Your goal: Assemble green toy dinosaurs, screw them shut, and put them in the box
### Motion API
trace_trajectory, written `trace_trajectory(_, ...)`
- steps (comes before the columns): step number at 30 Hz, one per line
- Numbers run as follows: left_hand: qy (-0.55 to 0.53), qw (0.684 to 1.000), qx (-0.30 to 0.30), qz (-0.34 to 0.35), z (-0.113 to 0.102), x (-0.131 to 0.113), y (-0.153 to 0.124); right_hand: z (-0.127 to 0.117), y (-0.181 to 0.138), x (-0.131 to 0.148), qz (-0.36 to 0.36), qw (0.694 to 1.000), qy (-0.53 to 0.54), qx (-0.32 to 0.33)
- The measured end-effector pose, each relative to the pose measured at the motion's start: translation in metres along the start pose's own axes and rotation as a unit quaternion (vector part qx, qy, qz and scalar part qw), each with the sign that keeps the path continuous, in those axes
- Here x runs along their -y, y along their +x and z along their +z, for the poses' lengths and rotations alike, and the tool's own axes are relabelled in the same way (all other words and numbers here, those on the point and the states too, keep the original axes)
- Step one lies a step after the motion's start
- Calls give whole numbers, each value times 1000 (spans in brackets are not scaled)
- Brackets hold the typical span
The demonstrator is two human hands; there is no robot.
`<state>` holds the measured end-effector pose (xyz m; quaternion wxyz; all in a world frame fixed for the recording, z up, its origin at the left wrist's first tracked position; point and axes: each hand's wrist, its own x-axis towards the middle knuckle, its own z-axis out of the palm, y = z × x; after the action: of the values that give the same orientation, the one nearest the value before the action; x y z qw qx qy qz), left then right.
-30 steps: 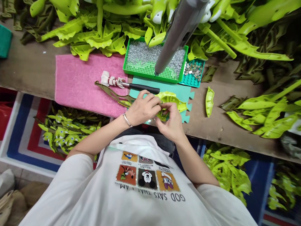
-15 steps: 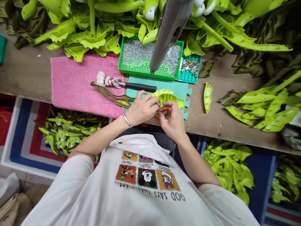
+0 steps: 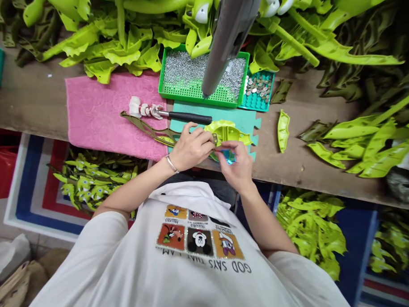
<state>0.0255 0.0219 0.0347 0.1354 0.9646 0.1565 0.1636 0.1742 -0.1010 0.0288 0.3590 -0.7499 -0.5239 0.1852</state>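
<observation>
Head view: left hand [image 3: 191,148] pinches a lime plastic shell [image 3: 227,133] on the teal mat [image 3: 239,121]; right hand [image 3: 236,166] grips its near edge. Risk, judged: shell slipping off the surface [image 3: 291,161] edge, which lies just beside both hands; screwdriver [image 3: 182,116] rolling.

A toy assembly workshop: heaps of green plastic parts [image 3: 127,48] crowd the workbench [image 3: 35,103] beside a screw tray [image 3: 193,77].
</observation>
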Motion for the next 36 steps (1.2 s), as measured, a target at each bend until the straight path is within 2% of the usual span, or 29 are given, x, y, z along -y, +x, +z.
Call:
trace_trajectory(3,1,1000,5,6,4,2,2,-1,-3,-1,11,1000,16,-4)
trace_trajectory(7,-4,1000,12,18,6,4,4,6,-6,-2,-3,999,-6,-44)
trace_trajectory(11,-7,1000,-23,18,5,7,0,14,-6,-6,-62,993,-67,-76)
trace_trajectory(16,-19,998,-58,-21,6,4,-12,18,-3,-11,-157,974,-99,-130)
trace_trajectory(19,-18,997,-63,-35,10,-3,-19,17,-1,-10,-170,970,-116,-127)
trace_trajectory(24,20,997,-69,-9,20,-8,-28,16,2,-6,-186,967,-123,-126)
trace_trajectory(31,65,997,-25,20,28,-9,-37,-4,-17,5,-131,986,-87,-53)
trace_trajectory(36,94,991,-29,86,22,-4,-36,-10,-34,9,-162,980,-56,-99)
